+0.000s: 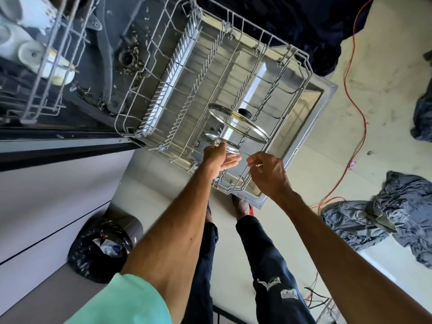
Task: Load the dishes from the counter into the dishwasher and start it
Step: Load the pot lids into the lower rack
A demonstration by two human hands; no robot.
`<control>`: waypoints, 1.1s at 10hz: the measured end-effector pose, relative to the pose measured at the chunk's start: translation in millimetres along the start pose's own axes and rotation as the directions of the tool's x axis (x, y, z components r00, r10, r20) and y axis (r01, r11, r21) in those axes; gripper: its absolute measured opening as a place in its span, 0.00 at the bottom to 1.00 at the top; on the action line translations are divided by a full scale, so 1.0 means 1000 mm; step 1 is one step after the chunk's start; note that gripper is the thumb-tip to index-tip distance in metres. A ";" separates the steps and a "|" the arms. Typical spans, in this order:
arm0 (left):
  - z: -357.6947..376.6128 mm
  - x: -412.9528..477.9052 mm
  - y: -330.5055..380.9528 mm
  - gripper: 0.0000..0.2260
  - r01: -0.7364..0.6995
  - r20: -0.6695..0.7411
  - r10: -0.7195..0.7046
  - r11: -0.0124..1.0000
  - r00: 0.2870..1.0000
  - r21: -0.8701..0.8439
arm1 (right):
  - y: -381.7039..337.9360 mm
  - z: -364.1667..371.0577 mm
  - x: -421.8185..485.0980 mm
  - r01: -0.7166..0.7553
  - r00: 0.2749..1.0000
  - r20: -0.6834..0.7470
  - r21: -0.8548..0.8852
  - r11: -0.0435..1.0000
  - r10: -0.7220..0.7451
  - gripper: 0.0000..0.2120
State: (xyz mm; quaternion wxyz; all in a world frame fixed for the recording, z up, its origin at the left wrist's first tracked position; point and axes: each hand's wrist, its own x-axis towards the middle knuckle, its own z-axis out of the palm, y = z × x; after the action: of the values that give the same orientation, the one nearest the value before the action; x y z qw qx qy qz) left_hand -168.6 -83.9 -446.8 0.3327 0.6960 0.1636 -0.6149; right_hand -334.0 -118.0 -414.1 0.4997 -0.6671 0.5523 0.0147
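Observation:
The dishwasher's lower rack (pixel 163 66) is pulled out over the open door (pixel 325 94). A large glass lid (pixel 236 120) with a black knob stands on edge among the tines near the rack's front. Just in front of it is a smaller glass lid (pixel 216 139). My left hand (pixel 216 157) holds this small lid by its rim, thumb on top and straight fingers beneath. My right hand (pixel 268 171) is beside it, its fingers curled round the rack's front wire. The upper rack (pixel 46 73) at top left carries white cups (pixel 35 15).
A bin lined with a black bag (pixel 102 242) stands by the grey cabinet fronts on the left. An orange cable (pixel 353 90) runs across the floor on the right, beside crumpled denim cloths (pixel 383 218). My legs and feet are right below the door's edge.

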 end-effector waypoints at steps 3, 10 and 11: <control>-0.036 -0.047 -0.019 0.15 -0.073 -0.082 0.082 0.992 0.993 0.104 | -0.027 -0.004 -0.028 0.001 0.996 0.088 -0.075 0.997 0.006 0.13; -0.285 -0.479 0.065 0.08 -0.486 -0.325 0.435 0.869 0.840 -0.093 | -0.488 -0.008 -0.217 0.653 0.752 0.272 -0.183 0.735 -0.600 0.07; -0.332 -0.543 0.063 0.10 -0.610 -0.354 0.575 0.792 0.737 0.016 | -0.551 0.015 -0.262 0.775 0.626 0.286 -0.126 0.619 -0.726 0.11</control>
State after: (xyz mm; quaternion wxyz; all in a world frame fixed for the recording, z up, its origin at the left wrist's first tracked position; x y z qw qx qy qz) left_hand 16.0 189.3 100.6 0.5121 0.7895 0.0193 -0.3377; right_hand -13.9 21.6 86.9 0.4306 -0.8862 0.1597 -0.0617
